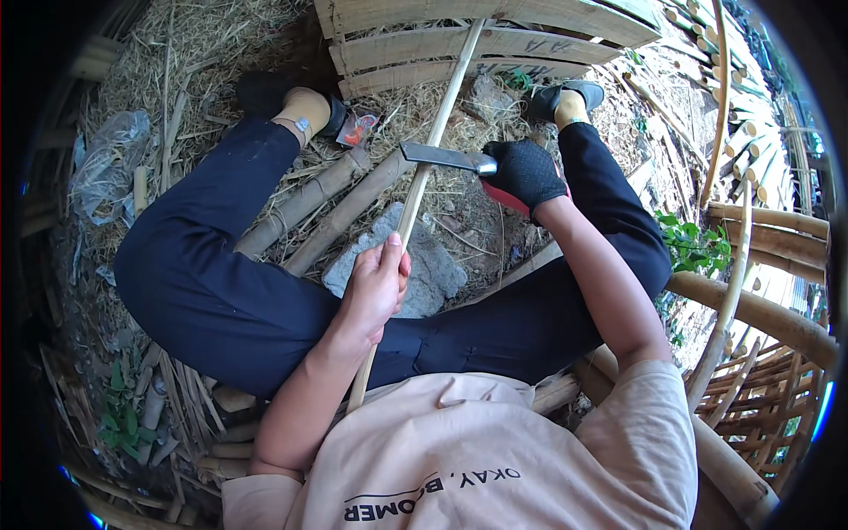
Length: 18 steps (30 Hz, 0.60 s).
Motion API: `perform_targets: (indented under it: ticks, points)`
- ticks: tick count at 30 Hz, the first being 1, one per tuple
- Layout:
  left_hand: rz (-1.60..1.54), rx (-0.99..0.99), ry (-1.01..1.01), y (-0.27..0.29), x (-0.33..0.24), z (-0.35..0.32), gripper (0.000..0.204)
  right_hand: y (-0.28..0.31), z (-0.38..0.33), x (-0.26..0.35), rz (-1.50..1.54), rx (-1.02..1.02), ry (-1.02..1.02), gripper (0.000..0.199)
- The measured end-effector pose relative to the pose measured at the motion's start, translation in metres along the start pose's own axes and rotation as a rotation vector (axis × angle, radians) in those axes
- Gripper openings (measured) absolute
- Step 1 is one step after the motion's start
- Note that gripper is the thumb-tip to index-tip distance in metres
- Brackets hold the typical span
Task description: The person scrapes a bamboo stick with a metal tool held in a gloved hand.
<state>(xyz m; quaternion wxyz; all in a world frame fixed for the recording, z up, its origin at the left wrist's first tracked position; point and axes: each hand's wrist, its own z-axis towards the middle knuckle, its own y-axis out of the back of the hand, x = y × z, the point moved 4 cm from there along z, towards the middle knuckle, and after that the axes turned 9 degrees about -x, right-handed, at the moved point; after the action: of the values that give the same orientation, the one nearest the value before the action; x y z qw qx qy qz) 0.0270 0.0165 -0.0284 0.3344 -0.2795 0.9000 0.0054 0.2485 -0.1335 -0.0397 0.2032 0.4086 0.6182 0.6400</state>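
Observation:
My bare left hand point(374, 287) is closed round a long, pale bamboo strip point(412, 208), thumb laid along it. The strip slants from beside my waist up to the wooden slatted crate point(495, 44), its far end overlapping the slats. In a black and red glove, my right hand point(523, 177) grips a broad-bladed knife point(442, 158), its handle hidden in the fist. The blade points left and lies across the strip, above my left hand. Whether it cuts into the strip I cannot tell.
A grey rock point(424, 265) sits between my legs, with bamboo poles point(305, 208) beside it. Dry straw covers the ground. A clear plastic bag point(110, 168) lies at the left. Stacked bamboo point(755, 155), thick poles point(751, 314) and a woven basket point(760, 397) stand at the right.

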Motion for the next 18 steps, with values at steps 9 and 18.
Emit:
perform_targets:
  ticks: [9, 18]
  points:
    - [-0.041, 0.023, 0.008, -0.002, -0.001, -0.004, 0.042, 0.016, 0.000, -0.059, 0.113, -0.125, -0.247, 0.039]
    - [-0.009, 0.004, -0.009, 0.001, 0.002, -0.001, 0.042, 0.003, -0.023, 0.035, 0.092, 0.130, 0.056, 0.026]
